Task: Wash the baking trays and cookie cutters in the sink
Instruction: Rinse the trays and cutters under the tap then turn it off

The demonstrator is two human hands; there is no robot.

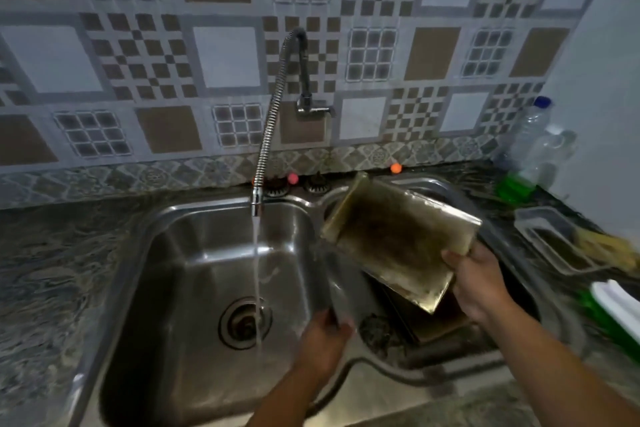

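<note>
patterned tile wall behind, dark stone desk (52, 270) around a double steel sink (194, 253). tap (257, 198) running into the empty left basin. right hand (479, 282), fingers closed on a stained baking tray (394, 243) tilted over the right basin. left hand (325, 340) grips a blurred grey tray (337, 282). more trays stacked below. judged early: grime remains, cutters not visible.

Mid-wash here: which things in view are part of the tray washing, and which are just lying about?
Part of the job:
- stained baking tray in the right hand
- blurred tray in the left hand
- dark tray in the right basin
- running tap
- left basin

Lying about:
- plastic bottles
- orange ball
- pink ball
</note>
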